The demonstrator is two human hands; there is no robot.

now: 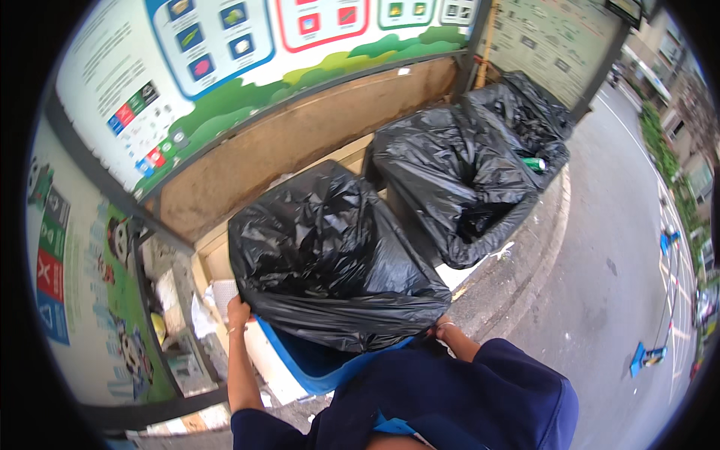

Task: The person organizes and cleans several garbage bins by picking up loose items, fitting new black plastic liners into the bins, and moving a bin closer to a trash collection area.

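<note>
A black plastic bin liner [320, 242] is spread over a blue waste bin [326, 382] right before me. Along the near side the liner's edge lies inside the bin's rim line, so the blue rim and part of the dark interior show. My left hand [238, 312] grips the liner's edge at the bin's near left corner. At the near right corner my right hand [440, 326] holds the liner's edge, its fingers partly hidden by the plastic.
Beside it stand a second bin lined with black plastic [455, 169] and a third lined bin [517, 107]. A green can [534, 163] lies on the liner there. Sorting boards [236, 84] enclose the back and left. A curb [540, 242] borders the road [607, 225] at right.
</note>
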